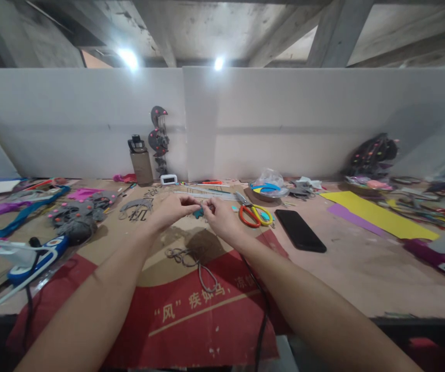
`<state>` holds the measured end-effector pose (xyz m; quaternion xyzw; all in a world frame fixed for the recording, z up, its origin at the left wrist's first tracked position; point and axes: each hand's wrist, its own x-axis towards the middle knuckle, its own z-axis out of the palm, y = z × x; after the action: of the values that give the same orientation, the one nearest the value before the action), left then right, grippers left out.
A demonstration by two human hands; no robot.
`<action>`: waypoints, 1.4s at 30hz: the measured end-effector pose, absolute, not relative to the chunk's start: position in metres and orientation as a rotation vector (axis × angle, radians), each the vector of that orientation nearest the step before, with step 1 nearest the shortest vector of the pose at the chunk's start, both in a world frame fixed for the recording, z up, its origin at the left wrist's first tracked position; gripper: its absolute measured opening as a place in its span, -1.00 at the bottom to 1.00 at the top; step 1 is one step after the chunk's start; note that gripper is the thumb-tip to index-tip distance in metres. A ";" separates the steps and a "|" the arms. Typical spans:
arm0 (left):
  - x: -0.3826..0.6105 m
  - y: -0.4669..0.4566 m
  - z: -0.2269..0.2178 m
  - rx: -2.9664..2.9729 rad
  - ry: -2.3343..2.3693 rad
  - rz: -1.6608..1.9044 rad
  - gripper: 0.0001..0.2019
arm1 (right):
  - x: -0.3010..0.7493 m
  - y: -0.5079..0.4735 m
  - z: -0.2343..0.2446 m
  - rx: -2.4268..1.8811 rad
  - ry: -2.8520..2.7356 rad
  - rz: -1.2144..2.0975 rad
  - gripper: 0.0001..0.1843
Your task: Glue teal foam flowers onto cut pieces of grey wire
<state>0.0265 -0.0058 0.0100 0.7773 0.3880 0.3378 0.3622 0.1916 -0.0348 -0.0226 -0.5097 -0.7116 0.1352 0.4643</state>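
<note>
My left hand (173, 210) and my right hand (222, 217) meet above the middle of the cardboard-covered table (346, 263). Both are closed in a pinch on a small teal piece (198, 212) held between their fingertips. Below the hands a thin grey cut-out shape (191, 261) lies flat on the red printed cardboard (191, 315). Scissors with orange and yellow handles (254, 214) lie just right of my right hand. A black phone (300, 230) lies face down further right.
A glue gun on a blue stand (29, 253) sits at the left with its cord. Grey foam pieces with pink dots (76, 213), a brown bottle (141, 161), a metal bowl (269, 189), yellow and purple foam sheets (377, 217) and white partition walls (284, 119) surround the work area.
</note>
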 end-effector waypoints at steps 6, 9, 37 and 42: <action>0.029 -0.006 0.007 2.097 1.049 0.859 -0.76 | 0.192 -0.036 -0.024 -1.270 -1.797 0.270 -0.86; 0.030 -0.006 0.006 2.140 1.080 0.859 -0.80 | 0.191 -0.036 -0.024 -1.282 -1.800 0.259 -0.87; 0.032 -0.014 0.010 2.152 1.219 0.754 -0.78 | 0.191 -0.041 -0.022 -1.302 -1.909 0.092 -0.88; 0.032 -0.014 0.010 2.220 1.284 0.797 -0.77 | 0.191 -0.041 -0.022 -1.250 -1.886 0.192 -0.84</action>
<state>0.0322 -0.0140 0.0096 0.8052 0.4658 0.2890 0.2262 0.1909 -0.0413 -0.0224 -0.4992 -0.7530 0.0766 0.4219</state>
